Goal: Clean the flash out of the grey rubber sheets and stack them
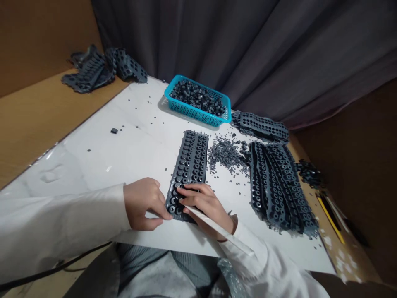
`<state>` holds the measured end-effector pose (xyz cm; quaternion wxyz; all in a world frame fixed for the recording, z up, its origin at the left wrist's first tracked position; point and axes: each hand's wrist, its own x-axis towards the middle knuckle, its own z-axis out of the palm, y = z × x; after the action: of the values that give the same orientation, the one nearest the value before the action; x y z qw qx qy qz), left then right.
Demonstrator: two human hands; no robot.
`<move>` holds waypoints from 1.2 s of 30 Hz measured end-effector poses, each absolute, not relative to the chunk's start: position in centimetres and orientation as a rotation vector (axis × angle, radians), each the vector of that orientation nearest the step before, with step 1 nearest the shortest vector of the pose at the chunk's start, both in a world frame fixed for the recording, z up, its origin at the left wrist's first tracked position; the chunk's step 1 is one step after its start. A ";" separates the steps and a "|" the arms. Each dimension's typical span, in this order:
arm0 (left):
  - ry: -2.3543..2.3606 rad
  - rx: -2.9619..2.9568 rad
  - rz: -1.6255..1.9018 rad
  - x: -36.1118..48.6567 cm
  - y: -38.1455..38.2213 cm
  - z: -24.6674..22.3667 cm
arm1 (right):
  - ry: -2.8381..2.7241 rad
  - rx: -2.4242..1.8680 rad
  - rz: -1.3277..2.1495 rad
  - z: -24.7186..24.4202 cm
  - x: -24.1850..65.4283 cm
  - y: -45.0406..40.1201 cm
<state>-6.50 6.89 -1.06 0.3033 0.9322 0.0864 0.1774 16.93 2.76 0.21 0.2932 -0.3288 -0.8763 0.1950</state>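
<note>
A dark grey moulded rubber sheet [196, 155] with rows of round ring-shaped pieces lies lengthwise before me on the white tabletop. My left hand [147, 203] rests at its near left corner, the index fingertip touching the edge and the thumb apart from it; the other fingers are curled. In my right hand [207, 209] is a slim white stick [223, 234], held like a pen over the near end of the sheet. The stick's tip is hidden by the fingers. Small dark discs [228, 153] are heaped right of the sheet.
A blue basket [176, 106] full of small dark rubber parts stands at the back. Stacked rubber sheets [281, 186] lie at right, with more sheets [263, 126] behind them. Crumpled sheet scraps [93, 70] sit at far left. A yellow tool [331, 219] lies on the right ledge.
</note>
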 end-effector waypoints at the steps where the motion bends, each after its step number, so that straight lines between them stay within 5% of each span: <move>1: 0.230 2.473 0.466 -6.5 6.9 -1.0 | -2.339 -0.878 0.512 0.2 16.9 2.8; 13: 0.228 2.492 0.445 -6.5 7.0 -0.8 | -2.411 -0.828 0.345 0.2 16.7 3.0; 21: 0.224 2.478 0.435 -6.5 6.9 -0.7 | -2.505 -0.829 -0.070 0.3 17.0 4.3; 29: 0.233 2.442 0.436 -6.4 6.9 -0.7 | -2.243 -0.958 0.504 0.5 16.8 4.2; 36: 0.227 2.464 0.442 -6.5 6.8 -0.9 | -2.322 -0.941 0.490 0.3 16.6 4.1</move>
<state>-6.48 6.85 -0.88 0.3089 0.9323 0.0859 0.1671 16.57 4.13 0.27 0.2900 -0.3528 -0.8705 0.1836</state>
